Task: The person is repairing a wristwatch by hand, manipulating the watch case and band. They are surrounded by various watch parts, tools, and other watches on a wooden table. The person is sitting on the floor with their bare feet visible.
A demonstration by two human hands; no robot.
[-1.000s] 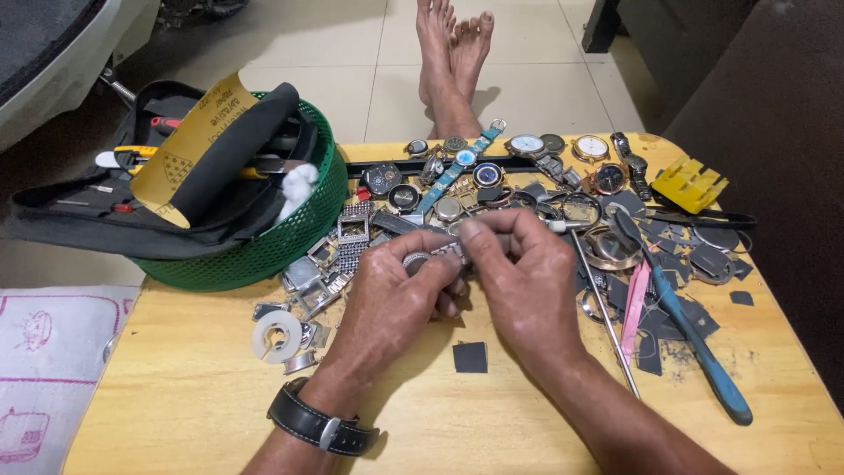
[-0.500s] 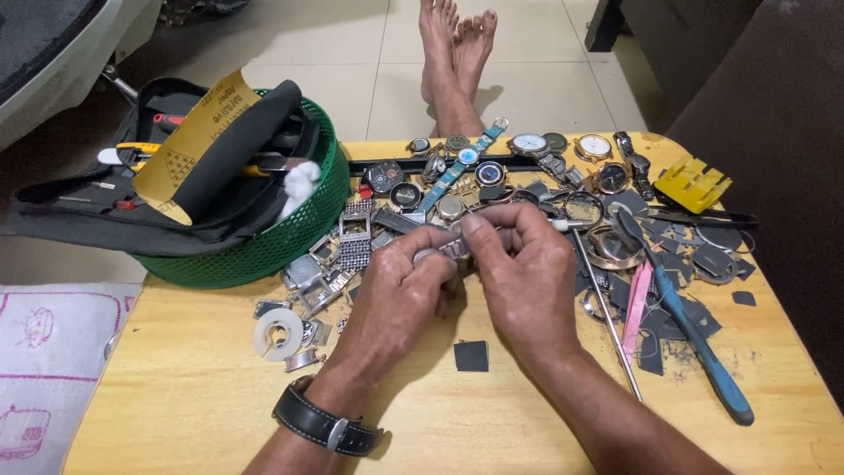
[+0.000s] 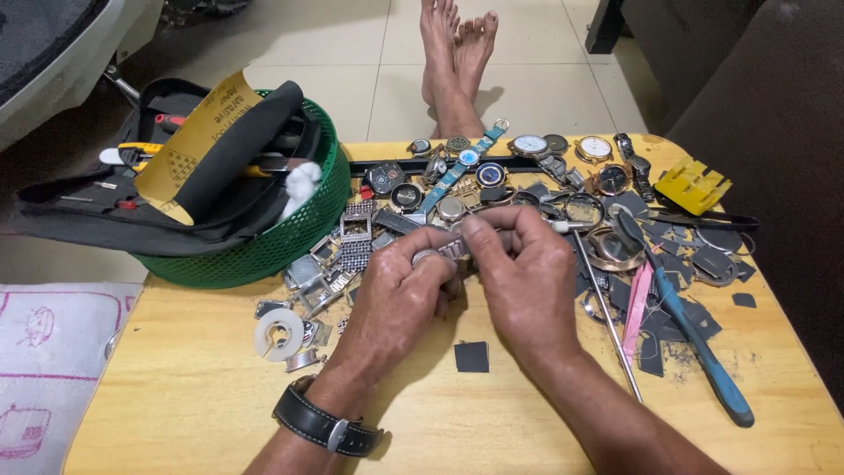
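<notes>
Both of my hands meet over the middle of a small wooden table (image 3: 176, 387). My left hand (image 3: 400, 295), with a ring on one finger and a black wristwatch (image 3: 321, 422) on the wrist, pinches a silver metal watch band (image 3: 454, 251). My right hand (image 3: 523, 268) grips the same band from the right, thumb and forefinger closed on it. Most of the band is hidden under my fingers. A heap of watches and metal bands (image 3: 479, 176) lies just beyond my hands.
A green basket (image 3: 264, 251) holding a black tool pouch and yellow sandpaper stands at the back left. A blue-handled tool (image 3: 694, 343), pink tweezers (image 3: 635, 308), a thin metal rod (image 3: 607, 321) and dark scraps lie right. A tape roll (image 3: 279, 332) sits left. Bare feet (image 3: 457, 53) rest on the floor beyond.
My hands have stayed in place over the table. The fingers have shifted slightly on the band, the right thumb and forefinger now pinching it higher.
</notes>
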